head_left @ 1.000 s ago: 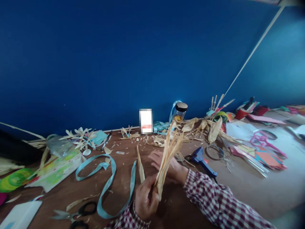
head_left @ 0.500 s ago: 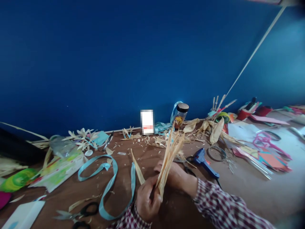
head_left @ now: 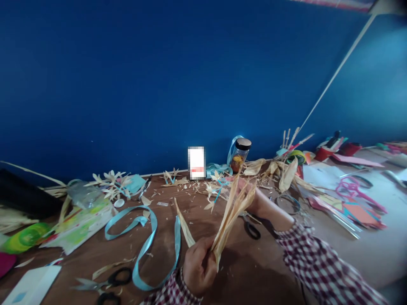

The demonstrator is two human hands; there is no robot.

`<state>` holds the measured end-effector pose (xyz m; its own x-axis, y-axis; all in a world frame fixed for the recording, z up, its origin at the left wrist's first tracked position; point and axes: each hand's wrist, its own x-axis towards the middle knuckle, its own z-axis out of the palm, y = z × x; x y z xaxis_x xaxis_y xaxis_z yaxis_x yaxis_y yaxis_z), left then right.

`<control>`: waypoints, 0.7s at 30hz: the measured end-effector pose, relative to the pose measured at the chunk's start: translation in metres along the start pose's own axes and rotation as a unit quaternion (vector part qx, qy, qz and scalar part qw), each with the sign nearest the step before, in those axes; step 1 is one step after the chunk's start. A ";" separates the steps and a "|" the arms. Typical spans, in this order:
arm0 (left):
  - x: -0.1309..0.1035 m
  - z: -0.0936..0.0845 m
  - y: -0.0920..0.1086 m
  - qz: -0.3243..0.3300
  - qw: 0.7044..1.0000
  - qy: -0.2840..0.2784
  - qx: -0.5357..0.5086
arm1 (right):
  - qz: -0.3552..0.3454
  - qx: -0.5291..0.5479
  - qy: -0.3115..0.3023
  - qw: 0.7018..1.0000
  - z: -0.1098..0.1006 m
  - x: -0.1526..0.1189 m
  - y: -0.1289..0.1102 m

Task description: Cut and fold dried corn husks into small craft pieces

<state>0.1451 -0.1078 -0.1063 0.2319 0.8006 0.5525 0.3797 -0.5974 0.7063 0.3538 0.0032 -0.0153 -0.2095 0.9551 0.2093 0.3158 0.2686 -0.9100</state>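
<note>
A bundle of dry corn husks (head_left: 230, 216) rises from my left hand (head_left: 200, 264), whose fingers are wrapped round its lower end. My right hand (head_left: 246, 192) reaches forward behind the husks, near small husk flowers on light blue stems (head_left: 217, 192). The husks partly cover it, and its fingertips are hard to make out. A single husk strip (head_left: 184, 224) lies just beyond my left hand. To its left curls a light blue ribbon (head_left: 152, 237).
Scissors (head_left: 104, 284) lie at the front left, and a second black-handled pair (head_left: 252, 228) sits beneath my right forearm. A lidded jar (head_left: 241, 156) stands by the blue wall. Husk scraps, coloured paper (head_left: 361, 214) and a wire coil (head_left: 288, 204) are spread around.
My right hand has moved forward and right, away from my left hand. Blue-stemmed flowers now show beside it. The blue glue gun is now hidden by the right arm. The bundle leans slightly further right.
</note>
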 end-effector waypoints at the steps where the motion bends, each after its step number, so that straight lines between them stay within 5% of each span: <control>1: 0.000 0.000 0.000 0.002 1.000 -0.006 -0.006 | -0.001 0.013 -0.011 1.000 0.008 0.002 0.000; 4: -0.002 0.001 -0.001 0.007 1.000 -0.010 -0.006 | 0.003 0.029 -0.021 0.999 0.021 0.007 -0.002; 8: -0.006 0.002 -0.004 0.023 0.999 -0.021 0.021 | 0.011 0.035 0.030 0.999 0.012 0.018 0.005; 14: -0.005 0.002 -0.006 0.063 0.997 -0.024 0.023 | 0.019 0.063 0.149 0.987 -0.043 0.040 0.030; 21: -0.008 0.004 -0.021 -0.037 0.999 0.018 0.011 | 0.032 0.069 0.207 0.975 -0.113 0.023 0.055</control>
<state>0.1391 -0.1010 -0.1277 0.1708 0.8402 0.5147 0.4140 -0.5352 0.7363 0.4705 0.0536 -0.0201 0.2067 0.9456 0.2511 0.1824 0.2149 -0.9595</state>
